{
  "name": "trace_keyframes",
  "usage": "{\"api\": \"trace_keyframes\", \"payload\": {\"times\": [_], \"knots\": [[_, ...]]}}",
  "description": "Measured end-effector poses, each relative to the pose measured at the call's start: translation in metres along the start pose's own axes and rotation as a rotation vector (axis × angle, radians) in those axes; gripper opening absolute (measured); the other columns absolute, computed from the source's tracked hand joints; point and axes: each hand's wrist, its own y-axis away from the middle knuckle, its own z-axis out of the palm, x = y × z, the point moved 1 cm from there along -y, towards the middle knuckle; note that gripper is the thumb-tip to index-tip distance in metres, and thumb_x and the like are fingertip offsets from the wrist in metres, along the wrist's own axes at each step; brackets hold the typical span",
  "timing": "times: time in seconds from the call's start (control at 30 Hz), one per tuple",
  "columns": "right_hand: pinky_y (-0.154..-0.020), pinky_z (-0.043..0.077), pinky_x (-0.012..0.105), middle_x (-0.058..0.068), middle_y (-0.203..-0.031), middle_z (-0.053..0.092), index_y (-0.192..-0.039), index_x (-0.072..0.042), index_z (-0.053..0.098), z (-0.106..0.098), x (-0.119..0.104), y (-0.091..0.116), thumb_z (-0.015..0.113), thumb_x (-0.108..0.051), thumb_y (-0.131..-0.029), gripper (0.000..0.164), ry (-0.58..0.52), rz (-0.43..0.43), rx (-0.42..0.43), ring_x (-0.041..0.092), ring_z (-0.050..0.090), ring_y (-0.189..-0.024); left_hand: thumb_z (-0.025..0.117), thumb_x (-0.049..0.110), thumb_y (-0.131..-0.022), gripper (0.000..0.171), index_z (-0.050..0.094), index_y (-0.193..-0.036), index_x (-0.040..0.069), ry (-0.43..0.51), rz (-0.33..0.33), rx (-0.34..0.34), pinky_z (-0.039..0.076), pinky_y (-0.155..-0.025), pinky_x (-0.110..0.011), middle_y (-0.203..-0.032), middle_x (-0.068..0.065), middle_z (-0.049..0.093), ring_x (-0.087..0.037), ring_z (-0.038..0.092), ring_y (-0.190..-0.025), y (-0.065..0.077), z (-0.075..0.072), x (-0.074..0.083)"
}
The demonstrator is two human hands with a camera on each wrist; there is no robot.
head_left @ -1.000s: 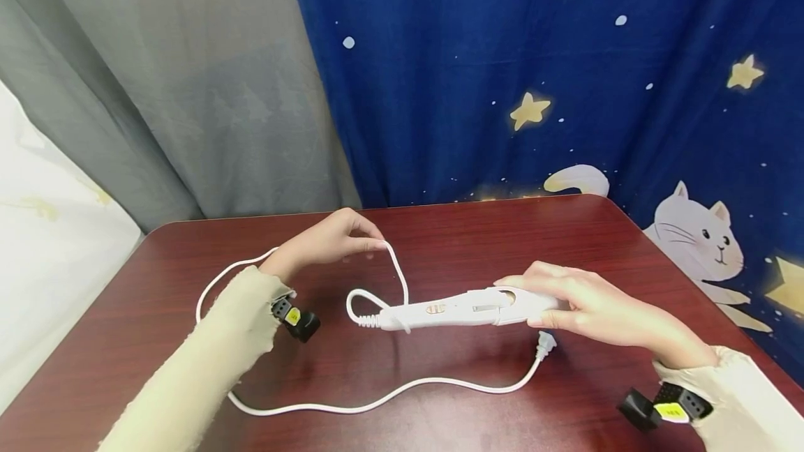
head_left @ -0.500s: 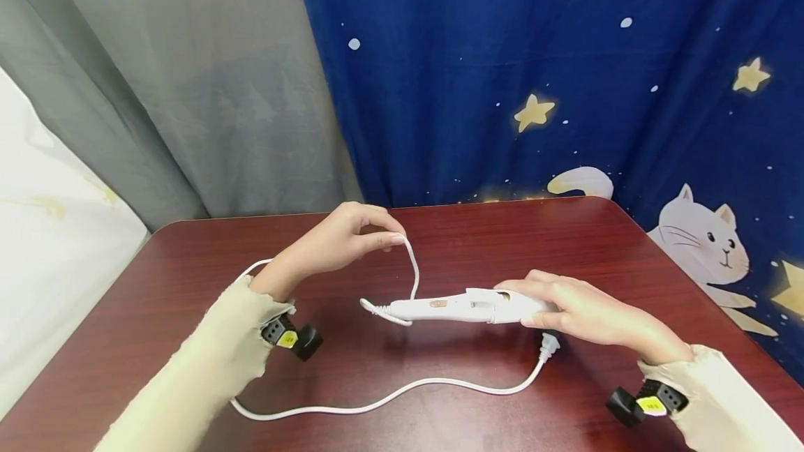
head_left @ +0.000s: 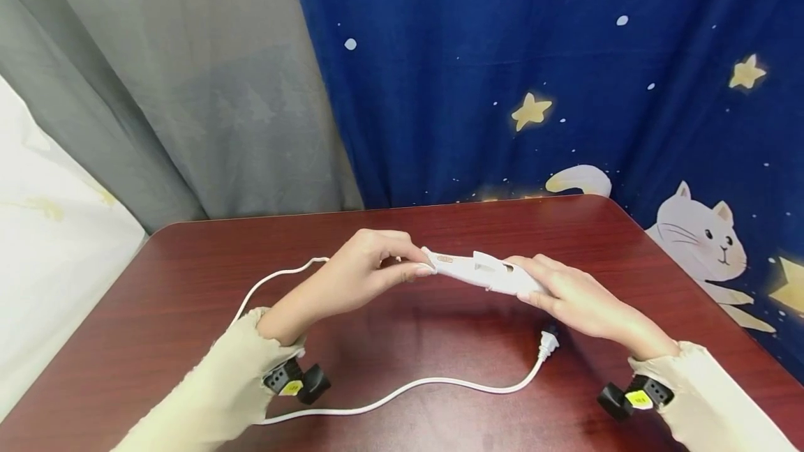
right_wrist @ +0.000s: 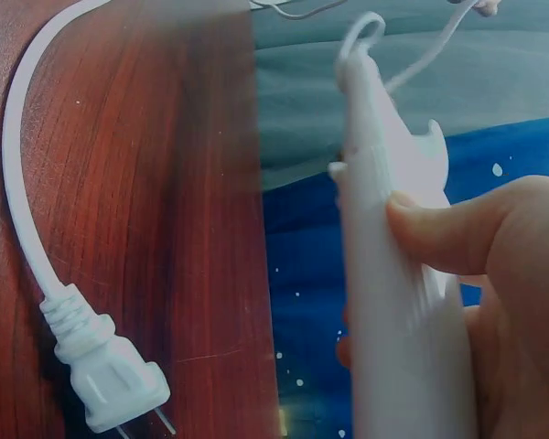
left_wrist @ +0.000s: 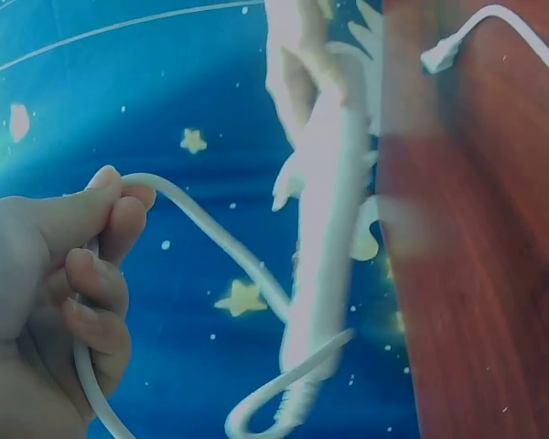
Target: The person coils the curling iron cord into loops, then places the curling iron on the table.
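Observation:
A slim white hair straightener (head_left: 467,269) is held above the table, its cord end toward the left. My right hand (head_left: 574,295) grips its other end; in the right wrist view the thumb (right_wrist: 439,233) presses along the white body. Near the cord end, my left hand (head_left: 370,267) pinches the white cord (left_wrist: 210,230) between thumb and forefinger, the other fingers curled around it. One loop of cord (left_wrist: 297,373) crosses the straightener's cord end in the left wrist view. The left hand hides that loop in the head view.
The rest of the cord (head_left: 440,379) curves across the dark red table (head_left: 377,340) to a two-pin plug (head_left: 548,345), lying below the right hand. Behind the table's far edge hang a grey curtain (head_left: 232,89) and a blue starry curtain (head_left: 440,75).
The straightener has risen and tipped, its cord end now higher. My left hand, pinching the cord, has moved right, close to that end. The right hand keeps its grip; the plug stays put.

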Motion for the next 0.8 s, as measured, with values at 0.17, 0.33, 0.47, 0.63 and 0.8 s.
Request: {"api": "trace_keyframes", "payload": {"times": [0.17,0.33,0.47,0.63,0.8], "knots": [[-0.069,0.043,0.041,0.000,-0.105,0.054,-0.130,-0.018,0.046,-0.005,-0.001,0.000,0.060,-0.026,-0.088,0.045,0.005,0.064,0.120,0.016,0.051,-0.088,0.069,0.007,-0.081,0.012,0.072,-0.093,0.008,0.046,-0.028,0.033,0.041,-0.050,-0.022,-0.067,0.008,0.056,-0.005,0.049,-0.057,0.011,0.006,0.002],[-0.067,0.041,0.043,0.003,-0.106,0.054,-0.130,-0.017,0.046,-0.009,-0.001,0.001,0.061,-0.022,-0.088,0.045,-0.013,0.094,0.246,0.019,0.050,-0.088,0.062,0.008,-0.087,0.025,0.067,-0.111,0.008,0.077,-0.105,0.014,0.041,-0.052,-0.023,-0.069,0.007,0.056,-0.009,0.052,-0.062,0.024,0.008,-0.005],[-0.065,0.039,0.041,0.002,-0.106,0.054,-0.131,-0.017,0.046,-0.015,-0.002,0.002,0.061,-0.021,-0.088,0.046,-0.036,0.103,0.291,0.019,0.049,-0.085,0.054,0.015,-0.094,0.032,0.058,-0.126,0.017,0.108,-0.197,-0.057,0.044,-0.051,-0.024,-0.073,0.006,0.059,-0.012,0.053,-0.058,0.037,0.008,-0.013],[-0.064,0.037,0.038,-0.001,-0.103,0.054,-0.131,-0.017,0.047,-0.022,-0.004,0.004,0.062,-0.018,-0.086,0.047,-0.054,0.087,0.317,0.016,0.047,-0.083,0.048,0.016,-0.097,0.037,0.050,-0.133,0.024,0.195,-0.313,-0.132,0.048,-0.049,-0.031,-0.076,0.001,0.061,-0.018,0.052,-0.055,0.051,0.006,-0.033],[-0.067,0.037,0.036,-0.003,-0.108,0.054,-0.132,-0.019,0.047,-0.026,-0.008,0.009,0.063,-0.017,-0.086,0.049,-0.105,0.058,0.295,0.011,0.045,-0.088,0.051,0.012,-0.095,0.032,0.058,-0.126,0.014,0.262,-0.392,-0.158,0.050,-0.051,-0.035,-0.077,-0.002,0.062,-0.026,0.056,-0.056,0.054,0.007,-0.057]]}}
